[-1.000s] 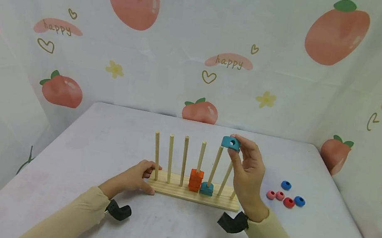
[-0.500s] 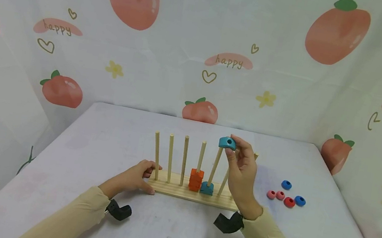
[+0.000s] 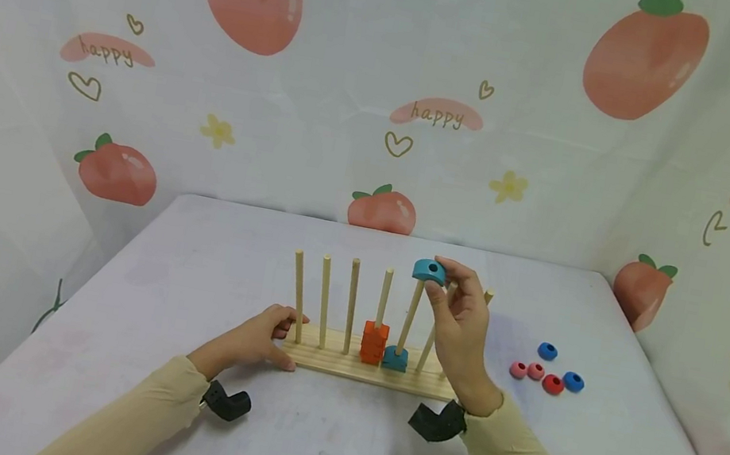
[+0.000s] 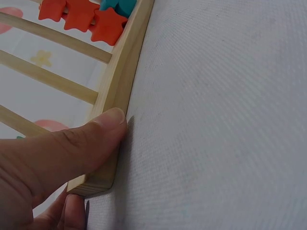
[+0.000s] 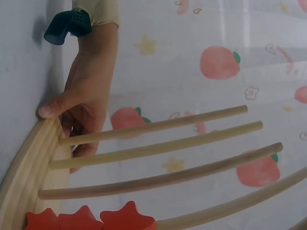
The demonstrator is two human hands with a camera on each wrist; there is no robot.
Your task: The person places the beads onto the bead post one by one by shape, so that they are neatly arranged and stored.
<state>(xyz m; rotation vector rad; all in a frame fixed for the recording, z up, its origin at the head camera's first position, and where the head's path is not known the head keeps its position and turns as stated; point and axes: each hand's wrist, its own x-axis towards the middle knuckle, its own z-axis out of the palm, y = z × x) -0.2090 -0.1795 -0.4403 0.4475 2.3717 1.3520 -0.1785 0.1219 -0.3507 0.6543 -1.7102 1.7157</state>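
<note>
In the head view my left hand (image 3: 256,336) holds the left end of a wooden peg board (image 3: 348,370). In the left wrist view its thumb (image 4: 81,143) lies along the board's front edge, fingers curled behind the end. My right hand (image 3: 463,320) pinches a teal half-round bead (image 3: 429,270) with a dark hole, at the top of a peg (image 3: 410,316). Whether the peg tip is inside the hole, I cannot tell. At that peg's foot lies teal bead stock (image 3: 395,359). Orange star beads (image 3: 374,343) are stacked on the peg to its left.
Right of the board lie loose blue beads (image 3: 548,351), pink beads (image 3: 518,370) and a red bead (image 3: 553,384). Three bare pegs (image 3: 324,301) stand upright near the left hand. A printed cloth backdrop (image 3: 309,130) rises behind the white table (image 3: 328,447).
My right hand has moved left with the teal bead, from right of the peg to over its top. My left hand stays on the board's end. The head view has shifted slightly.
</note>
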